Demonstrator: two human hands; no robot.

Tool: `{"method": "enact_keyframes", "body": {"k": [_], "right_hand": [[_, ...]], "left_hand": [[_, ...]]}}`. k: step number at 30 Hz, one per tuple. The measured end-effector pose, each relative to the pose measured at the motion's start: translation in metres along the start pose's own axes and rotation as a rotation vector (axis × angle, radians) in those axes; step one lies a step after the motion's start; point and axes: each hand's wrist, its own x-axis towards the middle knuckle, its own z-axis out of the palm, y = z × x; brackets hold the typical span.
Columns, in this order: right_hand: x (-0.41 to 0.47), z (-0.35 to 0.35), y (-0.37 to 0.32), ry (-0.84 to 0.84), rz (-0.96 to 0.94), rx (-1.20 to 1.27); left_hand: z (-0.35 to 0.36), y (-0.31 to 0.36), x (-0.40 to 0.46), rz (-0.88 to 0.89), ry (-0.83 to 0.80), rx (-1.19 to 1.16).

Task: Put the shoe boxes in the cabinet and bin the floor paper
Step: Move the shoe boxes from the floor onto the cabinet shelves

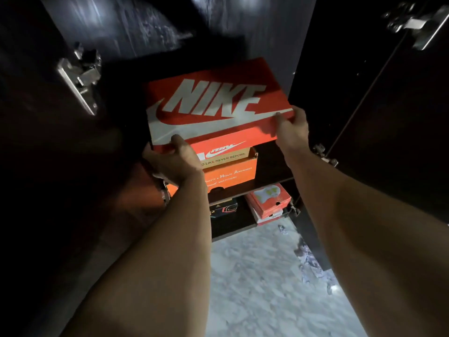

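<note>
A red shoe box [213, 100] with a large white logo on its lid is held at the opening of a dark cabinet [364, 117]. My left hand [173, 161] grips its near left corner and my right hand [290, 130] grips its near right corner. Directly under it an orange box [230, 173] with white lettering sits on a dark shelf [272, 183]; whether the red box rests on it I cannot tell. Crumpled paper [308, 261] lies on the pale marble floor [255, 276] by the right door.
On the lower shelf stand a small red box [269, 199] stacked on another box and a dark box [222, 207]. Both cabinet doors stand open, with metal hinges at the left [80, 76] and the upper right [418, 25]. A smaller paper scrap [283, 229] lies near the cabinet base.
</note>
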Motion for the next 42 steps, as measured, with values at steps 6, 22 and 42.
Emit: {"method": "enact_keyframes", "body": {"k": [6, 22, 42], "right_hand": [[0.024, 0.035, 0.025, -0.135, -0.003, 0.001], [0.035, 0.077, -0.001, -0.171, 0.04, -0.193], [-0.244, -0.401, 0.33, 0.543, 0.826, -0.192]], "left_hand": [[0.026, -0.007, 0.037, 0.03, 0.06, 0.025], [0.054, -0.019, 0.051, -0.218, 0.037, 0.061], [-0.04, -0.231, -0.454, -0.372, -1.72, 0.949]]}}
